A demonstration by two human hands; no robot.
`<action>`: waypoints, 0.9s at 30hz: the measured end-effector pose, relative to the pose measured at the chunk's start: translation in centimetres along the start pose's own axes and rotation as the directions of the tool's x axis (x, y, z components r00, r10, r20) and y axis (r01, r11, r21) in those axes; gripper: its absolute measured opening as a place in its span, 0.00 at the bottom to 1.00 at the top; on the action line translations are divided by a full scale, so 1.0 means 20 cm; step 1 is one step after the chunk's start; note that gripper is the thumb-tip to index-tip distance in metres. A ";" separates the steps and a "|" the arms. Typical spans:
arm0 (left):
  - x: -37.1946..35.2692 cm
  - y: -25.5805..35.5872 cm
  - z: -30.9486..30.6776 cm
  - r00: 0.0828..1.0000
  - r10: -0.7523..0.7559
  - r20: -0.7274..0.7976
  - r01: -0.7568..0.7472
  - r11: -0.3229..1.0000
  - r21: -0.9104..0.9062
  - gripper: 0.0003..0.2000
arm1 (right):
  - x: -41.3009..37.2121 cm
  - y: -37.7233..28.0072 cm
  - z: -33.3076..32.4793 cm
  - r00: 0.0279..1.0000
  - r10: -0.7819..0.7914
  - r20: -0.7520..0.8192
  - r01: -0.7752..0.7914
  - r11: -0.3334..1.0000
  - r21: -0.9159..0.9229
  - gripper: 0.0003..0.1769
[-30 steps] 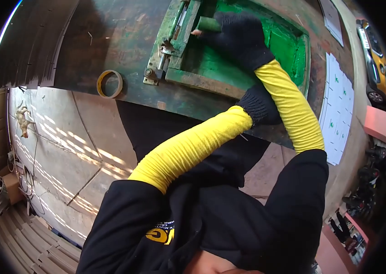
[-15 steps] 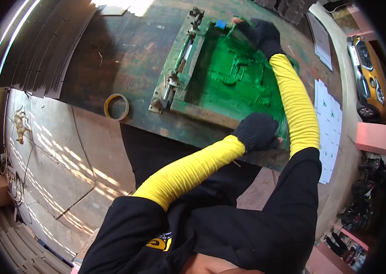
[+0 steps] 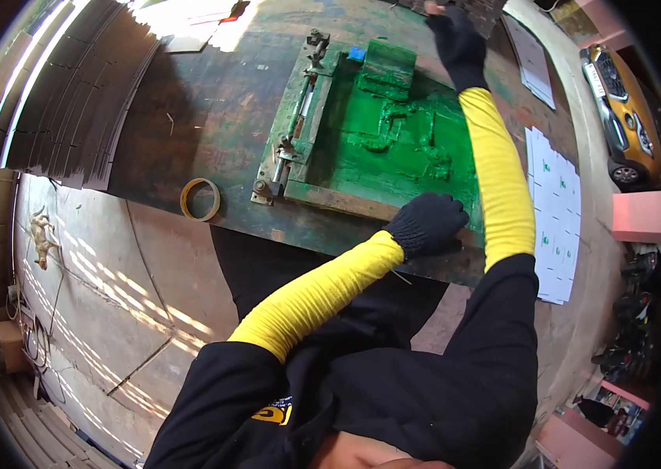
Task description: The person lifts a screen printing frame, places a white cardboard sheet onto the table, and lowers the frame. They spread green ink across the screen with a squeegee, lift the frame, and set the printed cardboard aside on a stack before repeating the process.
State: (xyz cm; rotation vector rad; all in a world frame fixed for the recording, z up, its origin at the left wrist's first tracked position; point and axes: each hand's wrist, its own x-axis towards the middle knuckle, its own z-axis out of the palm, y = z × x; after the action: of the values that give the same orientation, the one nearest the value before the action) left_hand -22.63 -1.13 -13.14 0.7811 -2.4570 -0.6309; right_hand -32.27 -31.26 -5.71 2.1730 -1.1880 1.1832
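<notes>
A wooden screen-printing frame (image 3: pixel 346 199) lies hinged on the dark table, its mesh smeared with thick green ink (image 3: pixel 440 160). At its far end a green-coated squeegee (image 3: pixel 390 66) rests on the mesh, with no hand on it. My left hand (image 3: pixel 428 225), in a dark knit glove, is curled over the near edge of the frame. Beyond the far right corner of the frame, my right hand (image 3: pixel 459 47) reaches out beside a stack of brown cardboard (image 3: pixel 488 11). Its fingers look stretched out, one bare fingertip showing, with nothing visible in them.
Printed white sheets (image 3: pixel 555 227) lie along the right of the table, with another white pile (image 3: pixel 530 66) farther up. A tape roll (image 3: pixel 200 199) sits near the front edge. Brown boards (image 3: pixel 80 94) are stacked at the left. An animal (image 3: pixel 42 234) lies on the floor.
My right hand has left the squeegee and moved up and away past the frame. The squeegee now shows fully at the far end. My left hand stays at the near edge.
</notes>
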 end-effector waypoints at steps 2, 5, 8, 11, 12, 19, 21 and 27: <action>0.01 0.03 -0.04 1.000 0.020 -0.009 -0.020 1.000 0.019 0.23 | -0.03 0.05 -0.29 0.998 0.026 -0.050 -0.028 0.998 -0.047 0.24; 0.01 0.07 -0.12 0.999 0.048 -0.021 -0.047 0.997 0.064 0.22 | -0.21 0.37 -0.66 0.889 0.423 0.176 -0.433 0.901 0.025 0.19; -0.01 0.15 -0.22 0.984 0.037 -0.172 -0.028 0.998 0.052 0.21 | -0.50 0.63 -0.89 0.711 0.670 0.213 -0.700 0.648 0.299 0.19; -0.02 0.24 -0.41 0.974 0.023 -0.227 -0.008 0.998 0.068 0.19 | -0.76 0.77 -0.97 0.769 0.586 0.257 -0.624 0.775 0.098 0.19; -0.03 0.26 -0.46 0.979 0.045 -0.200 -0.031 0.997 0.074 0.19 | -0.81 0.68 -0.95 0.861 0.454 0.229 -0.465 0.885 -0.008 0.18; -0.10 0.37 -0.79 0.958 -0.019 -0.287 0.012 1.000 -0.028 0.17 | -0.81 0.15 -0.82 0.839 0.328 0.434 -0.370 0.929 0.014 0.42; -0.12 0.36 -0.84 0.956 -0.015 -0.293 -0.005 0.998 -0.068 0.16 | -0.70 -0.02 -0.80 0.720 0.353 0.598 -0.381 0.921 -0.085 0.54; -0.18 0.34 -0.93 0.887 -0.068 -0.457 0.041 0.997 -0.069 0.15 | -0.51 -0.30 -0.84 0.130 0.298 0.946 -0.247 0.933 -0.260 0.91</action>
State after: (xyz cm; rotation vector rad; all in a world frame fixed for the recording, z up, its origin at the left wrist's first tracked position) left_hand -12.26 1.03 3.92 0.8668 -1.9813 -0.4679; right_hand -38.53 -11.67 -4.27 2.7478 -2.1161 -0.5257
